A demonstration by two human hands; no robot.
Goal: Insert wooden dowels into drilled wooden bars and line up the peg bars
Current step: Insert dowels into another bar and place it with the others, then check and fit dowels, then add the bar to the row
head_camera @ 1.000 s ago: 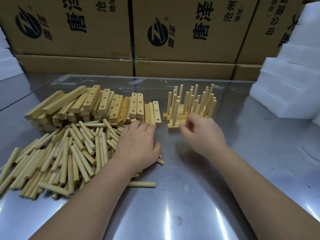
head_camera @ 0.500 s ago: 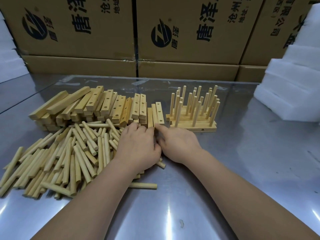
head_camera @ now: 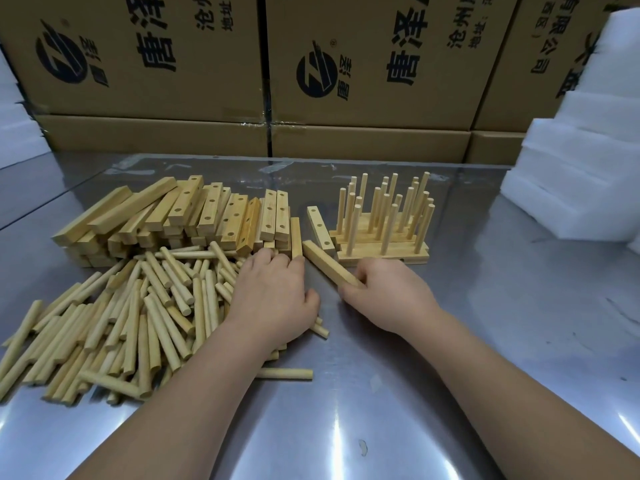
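My right hand [head_camera: 388, 299] grips one end of a plain wooden bar [head_camera: 325, 265] that slants up to the left, just in front of the finished peg bars [head_camera: 381, 251], a row of bars with upright dowels. Another drilled bar [head_camera: 320, 228] leans against that row. My left hand [head_camera: 273, 299] lies palm down on the right edge of the loose dowel pile [head_camera: 131, 306]; its fingertips touch the near end of a bar [head_camera: 296, 237]. What lies under its palm is hidden. Behind the dowels lies a heap of drilled bars [head_camera: 194, 216].
The work sits on a shiny metal table [head_camera: 485, 341]. Cardboard boxes [head_camera: 363, 81] wall off the far edge, and white foam blocks [head_camera: 581, 188] stack at the right. One stray dowel [head_camera: 284, 373] lies near my left forearm.
My right hand came back from the peg bars to the heap, took hold of a bar and pulled it out to the right. My left hand stayed on the dowel pile.
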